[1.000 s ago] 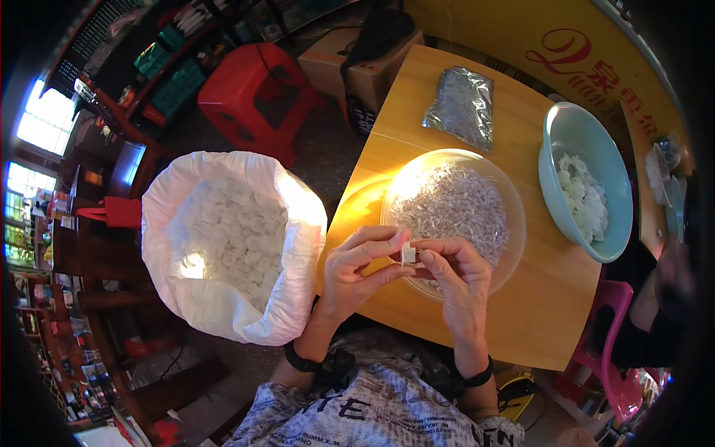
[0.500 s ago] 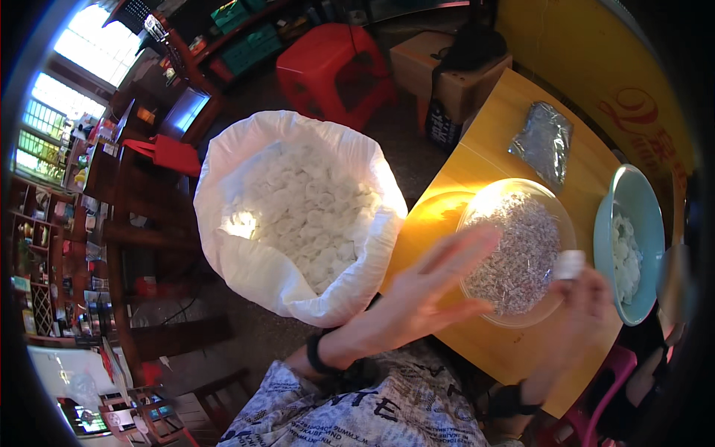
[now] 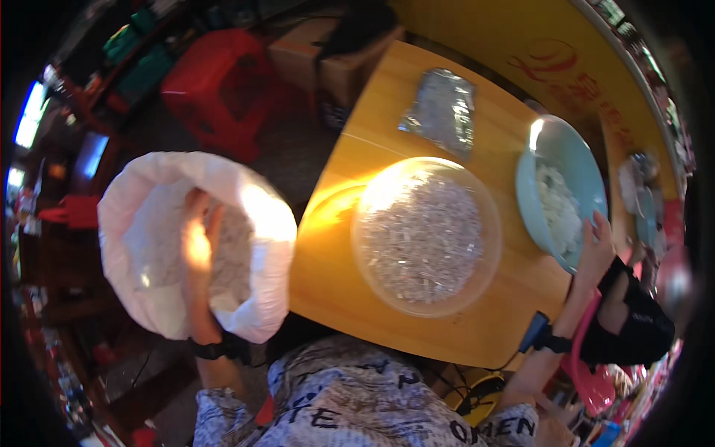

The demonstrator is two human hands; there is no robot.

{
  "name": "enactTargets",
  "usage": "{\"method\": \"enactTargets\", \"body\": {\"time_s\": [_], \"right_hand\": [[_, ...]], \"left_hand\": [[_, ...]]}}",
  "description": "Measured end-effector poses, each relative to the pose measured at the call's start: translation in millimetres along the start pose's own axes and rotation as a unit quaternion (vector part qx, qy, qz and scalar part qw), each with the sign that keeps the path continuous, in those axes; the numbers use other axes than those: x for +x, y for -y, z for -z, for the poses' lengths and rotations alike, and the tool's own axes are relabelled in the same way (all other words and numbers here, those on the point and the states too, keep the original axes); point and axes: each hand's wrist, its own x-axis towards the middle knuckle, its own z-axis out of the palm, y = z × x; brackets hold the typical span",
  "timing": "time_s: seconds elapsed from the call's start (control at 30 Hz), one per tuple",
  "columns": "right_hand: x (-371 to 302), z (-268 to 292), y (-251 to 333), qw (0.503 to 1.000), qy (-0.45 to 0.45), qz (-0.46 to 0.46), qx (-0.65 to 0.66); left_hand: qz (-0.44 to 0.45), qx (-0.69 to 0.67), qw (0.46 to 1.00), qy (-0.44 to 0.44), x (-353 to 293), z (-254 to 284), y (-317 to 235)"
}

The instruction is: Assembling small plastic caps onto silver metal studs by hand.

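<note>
My left hand (image 3: 197,242) reaches down inside the white sack (image 3: 272,279) at the left, its fingers apart above the small white round pieces (image 3: 232,253). Blur and sunlight hide their tips in part. At the right, my right hand (image 3: 596,253) is at the near right rim of the light blue basin (image 3: 579,160), fingers stretched and apart, with nothing visible in them. White pieces (image 3: 557,208) lie heaped in that basin. Between my hands, a round clear tub (image 3: 491,246) full of small glittering transparent pieces (image 3: 424,238) stands on the wooden table.
A silvery plastic packet (image 3: 445,108) lies on the far part of the wooden table (image 3: 357,160). Beyond the sack stand a red stool (image 3: 212,86) and a cardboard box (image 3: 302,56). Another person in black (image 3: 633,320) is close by my right arm.
My left hand has gone from above the tub into the sack. My right hand has moved from the tub to the basin; the white piece it held no longer shows. The view has swung right.
</note>
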Motion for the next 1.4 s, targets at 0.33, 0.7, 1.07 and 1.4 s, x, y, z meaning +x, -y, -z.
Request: {"method": "enactTargets", "body": {"time_s": [0.33,0.7,1.07,1.4], "right_hand": [[-82,-22,199,0.916,0.273,0.143,0.257],[-88,-43,214,0.887,0.312,0.212,0.267],[-89,-28,210,0.793,0.4,-0.057,0.456],[-89,-45,192,0.71,0.397,-0.088,0.575]], "left_hand": [[0.071,0.07,0.993,0.062,10,-10,-7],[-0.032,-0.035,0.997,0.067,-8,-20,-30],[0.17,-0.144,0.975,-0.011,-26,32,-29],[0.086,-0.452,0.844,0.277,-45,-1,-185]]}}
